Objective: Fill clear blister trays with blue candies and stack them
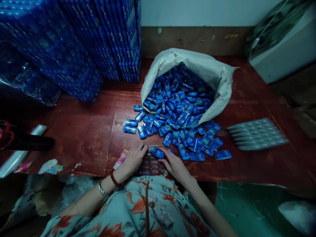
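Note:
A clear plastic tray with small moulded hollows (151, 167) lies at the table's front edge, close to my body. My left hand (132, 159) is closed at the tray's far left corner, its fingertips partly hiding that corner. In my right hand (174, 165) a small shiny blue packet (157, 152) is gripped between thumb and fingers, just over the tray's far side. Beyond my hands, many similar blue packets (182, 115) spill from the mouth of a white woven sack (223, 95) onto the table.
Tall stacks of filled blue packs (108, 39) stand at the back left. More transparent trays (258, 134) lie on the right of the red-brown table (84, 131). A black object with a red handle (29, 142) and a plastic roll (14, 163) are at far left.

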### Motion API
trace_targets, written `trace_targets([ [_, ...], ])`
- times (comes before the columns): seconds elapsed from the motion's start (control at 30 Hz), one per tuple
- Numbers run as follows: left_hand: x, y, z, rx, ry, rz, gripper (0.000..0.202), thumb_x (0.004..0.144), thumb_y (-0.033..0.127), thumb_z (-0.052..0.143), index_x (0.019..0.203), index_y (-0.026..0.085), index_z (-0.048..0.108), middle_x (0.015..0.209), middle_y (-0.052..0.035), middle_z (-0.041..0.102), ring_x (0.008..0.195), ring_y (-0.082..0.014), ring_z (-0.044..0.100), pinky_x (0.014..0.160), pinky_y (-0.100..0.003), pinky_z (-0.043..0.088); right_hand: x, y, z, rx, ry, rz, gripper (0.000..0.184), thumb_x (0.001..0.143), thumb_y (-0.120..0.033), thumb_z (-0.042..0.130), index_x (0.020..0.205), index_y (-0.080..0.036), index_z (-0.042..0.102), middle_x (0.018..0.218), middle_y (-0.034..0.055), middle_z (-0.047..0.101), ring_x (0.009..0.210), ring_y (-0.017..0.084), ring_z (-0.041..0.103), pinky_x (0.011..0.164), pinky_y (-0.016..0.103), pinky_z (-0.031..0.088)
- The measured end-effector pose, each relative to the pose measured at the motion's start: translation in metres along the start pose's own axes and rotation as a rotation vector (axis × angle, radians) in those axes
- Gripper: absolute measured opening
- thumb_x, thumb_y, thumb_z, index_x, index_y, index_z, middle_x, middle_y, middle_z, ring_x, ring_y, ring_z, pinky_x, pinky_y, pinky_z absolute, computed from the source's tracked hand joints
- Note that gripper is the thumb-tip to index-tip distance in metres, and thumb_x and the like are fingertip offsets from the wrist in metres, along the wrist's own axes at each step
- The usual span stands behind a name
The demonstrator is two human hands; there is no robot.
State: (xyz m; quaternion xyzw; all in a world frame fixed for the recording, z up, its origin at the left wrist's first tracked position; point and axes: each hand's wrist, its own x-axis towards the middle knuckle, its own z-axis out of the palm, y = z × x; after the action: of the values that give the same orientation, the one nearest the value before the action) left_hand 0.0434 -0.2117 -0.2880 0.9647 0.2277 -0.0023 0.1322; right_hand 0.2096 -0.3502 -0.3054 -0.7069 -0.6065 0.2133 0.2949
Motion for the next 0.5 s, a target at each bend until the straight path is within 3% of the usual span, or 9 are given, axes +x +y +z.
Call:
trace_targets([
  [0.13, 0.002, 0.002, 0.002, -0.025, 0.023, -0.018, 0.034, 0.082, 0.001, 0.04, 0.111, 0.016, 0.05, 0.101, -0.0106, 0.056, 0.092, -0.0233, 0.054, 0.079, -0.038, 0.048, 0.017, -0.006, -0.002, -0.452, 0.002, -0.1, 0.031, 0.095, -0.036, 0.04, 0.102, -0.013, 0.058, 0.084, 0.0101, 0.065, 0.077, 0.022, 0.063, 0.068, 0.032, 0.046],
  [0.23, 0.004, 0.004, -0.001, -0.03, 0.007, -0.011, 0.031, 0.084, 0.002, 0.04, 0.111, 0.015, 0.05, 0.101, -0.0108, 0.056, 0.093, -0.0232, 0.053, 0.08, -0.038, 0.048, 0.037, -0.011, -0.012, -0.637, -0.049, -0.202, 0.033, 0.096, -0.037, 0.035, 0.084, -0.015, 0.057, 0.071, 0.0068, 0.061, 0.067, 0.02, 0.06, 0.061, 0.029, 0.04],
  [0.37, 0.005, 0.003, 0.0, -0.041, 0.025, 0.011, 0.028, 0.086, 0.004, 0.04, 0.109, 0.015, 0.05, 0.1, -0.0103, 0.056, 0.094, -0.0227, 0.052, 0.082, -0.037, 0.047, 0.055, -0.018, -0.022, -0.751, -0.18, -0.325, 0.025, 0.095, -0.032, 0.038, 0.086, -0.015, 0.055, 0.073, 0.0072, 0.06, 0.068, 0.021, 0.058, 0.06, 0.03, 0.038],
  [0.5, 0.005, 0.001, 0.004, -0.063, 0.036, 0.011, 0.025, 0.086, 0.005, 0.041, 0.107, 0.015, 0.052, 0.103, -0.0118, 0.056, 0.098, -0.0241, 0.052, 0.084, -0.04, 0.047, 0.063, -0.032, -0.019, -0.827, -0.275, -0.296, 0.016, 0.093, -0.02, 0.04, 0.089, -0.014, 0.054, 0.075, 0.0096, 0.059, 0.069, 0.022, 0.057, 0.057, 0.032, 0.038],
])
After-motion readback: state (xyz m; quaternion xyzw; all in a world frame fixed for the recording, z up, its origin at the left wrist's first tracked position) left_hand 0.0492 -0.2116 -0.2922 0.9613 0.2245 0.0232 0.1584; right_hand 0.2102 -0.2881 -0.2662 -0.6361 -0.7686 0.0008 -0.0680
